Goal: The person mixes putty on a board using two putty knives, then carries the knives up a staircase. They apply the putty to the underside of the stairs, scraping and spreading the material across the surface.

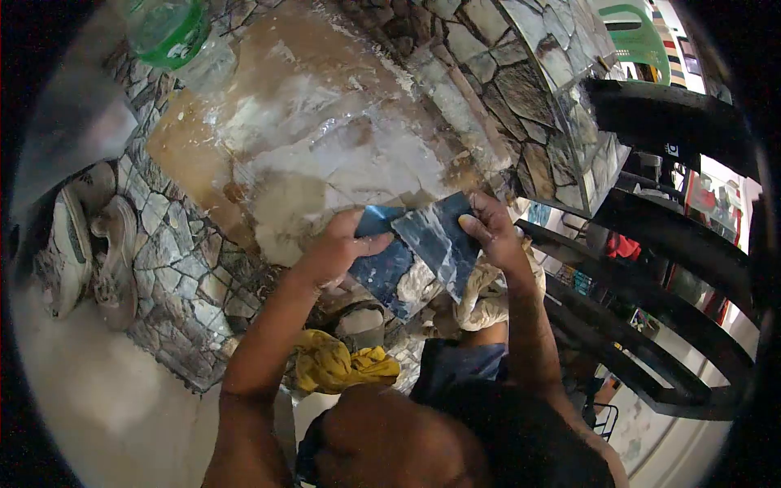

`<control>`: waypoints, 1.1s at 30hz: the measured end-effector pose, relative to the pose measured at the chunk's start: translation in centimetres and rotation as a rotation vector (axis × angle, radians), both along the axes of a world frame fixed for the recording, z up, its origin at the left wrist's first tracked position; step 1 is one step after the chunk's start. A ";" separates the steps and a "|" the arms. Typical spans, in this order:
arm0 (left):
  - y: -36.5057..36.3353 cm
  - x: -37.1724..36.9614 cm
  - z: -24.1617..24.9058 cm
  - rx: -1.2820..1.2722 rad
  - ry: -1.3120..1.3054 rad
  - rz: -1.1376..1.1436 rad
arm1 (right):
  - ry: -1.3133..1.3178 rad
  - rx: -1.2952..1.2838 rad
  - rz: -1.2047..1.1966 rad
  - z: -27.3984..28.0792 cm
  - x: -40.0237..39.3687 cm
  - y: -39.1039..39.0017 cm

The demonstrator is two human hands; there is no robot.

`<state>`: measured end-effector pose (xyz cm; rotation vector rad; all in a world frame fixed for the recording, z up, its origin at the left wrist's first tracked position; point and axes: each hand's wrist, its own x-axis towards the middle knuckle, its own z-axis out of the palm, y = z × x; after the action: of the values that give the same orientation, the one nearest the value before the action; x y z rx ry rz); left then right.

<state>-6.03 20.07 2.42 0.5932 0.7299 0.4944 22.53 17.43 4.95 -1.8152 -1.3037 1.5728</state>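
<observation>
My left hand [332,250] grips a dark blue flat plate [378,267] by its far corner, thumb on top. A pale lump of putty-like paste [417,282] sits on that plate near its lower edge. In my right hand [495,232] is a second dark blue plate [437,242], streaked with whitish smears and pinched at its corner. The two plates overlap in this view, the right one partly covering the left. Below and beyond them lies a brown board [268,89] coated in white residue.
A yellow cloth [342,363] lies near my knees, and a crumpled beige cloth [492,301] by my right wrist. Worn shoes [114,260] stand at left. A green-labelled plastic bottle [167,37] is at upper left. Stone-patterned steps [529,98] and black railings [675,236] border the right.
</observation>
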 end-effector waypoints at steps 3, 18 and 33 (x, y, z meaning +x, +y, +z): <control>0.4 -0.7 0.1 0.029 0.107 0.032 | -0.010 0.049 0.038 -0.1 1.0 -1.3; -0.2 -0.4 4.8 0.291 0.612 0.436 | -0.018 0.175 -0.561 6.3 -2.6 -4.0; -3.3 3.5 3.0 -0.474 0.194 0.651 | -0.544 0.566 0.445 6.4 -3.9 -5.7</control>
<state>-2.50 16.74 5.42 -0.0606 1.1891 0.8352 18.59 11.71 11.35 -1.6907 -2.2482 0.7378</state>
